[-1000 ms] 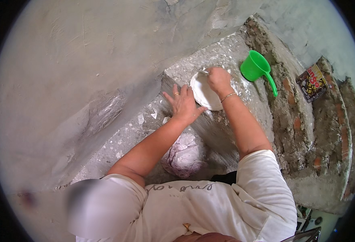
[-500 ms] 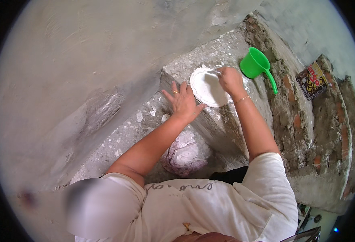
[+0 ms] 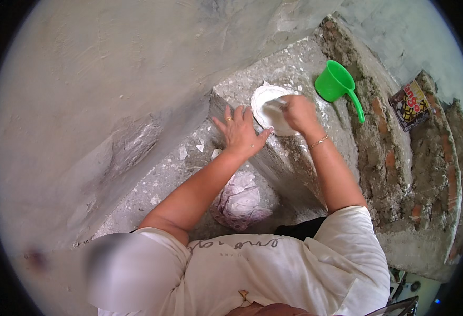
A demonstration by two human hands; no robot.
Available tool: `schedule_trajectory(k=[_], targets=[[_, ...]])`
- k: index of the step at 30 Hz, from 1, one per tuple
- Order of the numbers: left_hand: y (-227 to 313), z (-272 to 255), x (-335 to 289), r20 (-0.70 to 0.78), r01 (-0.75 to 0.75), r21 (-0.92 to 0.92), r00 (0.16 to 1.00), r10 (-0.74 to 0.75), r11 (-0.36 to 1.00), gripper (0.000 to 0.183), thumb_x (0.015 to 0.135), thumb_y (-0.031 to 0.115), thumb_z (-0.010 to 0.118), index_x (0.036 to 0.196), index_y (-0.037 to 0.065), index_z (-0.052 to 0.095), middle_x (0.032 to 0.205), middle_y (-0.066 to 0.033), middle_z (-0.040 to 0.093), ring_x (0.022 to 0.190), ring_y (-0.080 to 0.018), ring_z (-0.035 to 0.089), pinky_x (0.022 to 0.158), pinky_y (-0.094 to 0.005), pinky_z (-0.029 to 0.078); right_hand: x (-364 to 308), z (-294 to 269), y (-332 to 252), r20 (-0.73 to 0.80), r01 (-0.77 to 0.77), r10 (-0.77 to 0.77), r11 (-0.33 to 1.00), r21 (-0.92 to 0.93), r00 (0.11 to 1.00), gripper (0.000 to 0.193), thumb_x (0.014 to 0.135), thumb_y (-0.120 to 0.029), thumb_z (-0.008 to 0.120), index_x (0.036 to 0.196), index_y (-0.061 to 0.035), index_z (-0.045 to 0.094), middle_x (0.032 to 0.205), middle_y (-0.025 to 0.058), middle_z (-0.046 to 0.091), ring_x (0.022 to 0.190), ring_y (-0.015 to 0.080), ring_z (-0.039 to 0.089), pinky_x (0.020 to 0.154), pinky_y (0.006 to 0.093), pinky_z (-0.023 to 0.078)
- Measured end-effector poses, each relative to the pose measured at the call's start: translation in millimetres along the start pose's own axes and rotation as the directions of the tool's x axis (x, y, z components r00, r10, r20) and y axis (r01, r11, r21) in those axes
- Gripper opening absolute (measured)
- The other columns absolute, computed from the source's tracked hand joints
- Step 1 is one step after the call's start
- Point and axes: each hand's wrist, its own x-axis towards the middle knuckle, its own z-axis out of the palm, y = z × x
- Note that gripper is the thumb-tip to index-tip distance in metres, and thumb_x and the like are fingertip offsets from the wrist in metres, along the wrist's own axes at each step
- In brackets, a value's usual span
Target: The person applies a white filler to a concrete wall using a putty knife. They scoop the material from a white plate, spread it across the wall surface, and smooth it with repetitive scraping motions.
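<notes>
A round white container [image 3: 259, 96], its rim coated with white paste, stands on a speckled concrete step [image 3: 247, 79]. My right hand [image 3: 301, 114] is closed over its right side, gripping a short greyish tool [image 3: 280, 100] that reaches inside. The tool's lower end is hidden, so its exact kind cannot be told. On the container's near left side, my left hand [image 3: 240, 131] has its fingers spread, and its thumb touches or nearly touches the rim. A green dipper with a long handle [image 3: 334, 81] sits to the right of the container.
Rough brick-and-cement steps [image 3: 384, 174] rise on the right, with a dark printed packet [image 3: 410, 106] on one of them. A crumpled pinkish-white bag [image 3: 240, 203] lies on the lower step, near several white flakes [image 3: 200, 145]. A plastered wall [image 3: 94, 79] borders the left.
My right hand has shifted slightly right and toward me, with the tool in the container. The container appears a little tilted or shifted. My left hand has barely moved.
</notes>
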Motion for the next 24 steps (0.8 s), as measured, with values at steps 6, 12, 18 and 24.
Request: schedule_trajectory(k=[6, 12, 18, 24], targets=[[-6.5, 2.2, 6.3, -0.061, -0.144, 0.026, 0.987, 0.145, 0.989, 0.065, 0.074, 0.046, 0.067, 0.122, 0.005, 0.054, 0.139, -0.0148, 0.035, 0.134, -0.0395, 0.017, 0.102, -0.0678, -0.001, 9.5, -1.3, 42.5, -0.076, -0.190, 0.178, 0.962, -0.198, 0.981, 0.021, 0.075, -0.016, 0.053, 0.089, -0.0092, 0.068, 0.084, 0.0172, 0.066, 0.081, 0.0329, 0.064, 0.070, 0.0435, 0.050], [-13.2, 1.7, 9.6, -0.041, -0.209, 0.082, 0.976, 0.213, 0.974, 0.054, 0.073, 0.042, 0.068, 0.117, 0.012, 0.059, 0.134, -0.0131, 0.041, 0.132, -0.0398, 0.021, 0.102, -0.0688, 0.000, 1.0, 10.0, -1.5, 0.089, -0.128, 0.154, 0.961, -0.245, 0.984, 0.020, 0.075, -0.015, 0.054, 0.089, -0.0063, 0.066, 0.086, 0.0199, 0.064, 0.083, 0.0370, 0.062, 0.072, 0.0453, 0.049], [-16.8, -2.8, 23.5, -0.019, -0.317, 0.124, 0.947, 0.321, 0.940, 0.048, 0.075, 0.036, 0.066, 0.118, 0.014, 0.058, 0.128, -0.0131, 0.046, 0.128, -0.0390, 0.028, 0.102, -0.0681, 0.005, 5.1, -7.6, 10.9, -0.044, -0.264, 0.261, 0.962, -0.071, 0.964, 0.021, 0.076, -0.019, 0.055, 0.084, -0.0049, 0.068, 0.087, 0.0194, 0.066, 0.083, 0.0345, 0.064, 0.071, 0.0428, 0.051], [-18.9, -6.0, 57.4, 0.011, -0.250, 0.127, 0.968, 0.251, 0.960, 0.038, 0.080, 0.026, 0.061, 0.115, 0.011, 0.058, 0.124, -0.0110, 0.051, 0.121, -0.0364, 0.035, 0.102, -0.0659, 0.011, 3.5, 3.4, 1.2, 0.062, -0.207, 0.222, 0.960, -0.188, 0.973, 0.020, 0.076, -0.019, 0.056, 0.087, -0.0061, 0.066, 0.088, 0.0200, 0.065, 0.083, 0.0362, 0.063, 0.071, 0.0438, 0.049]])
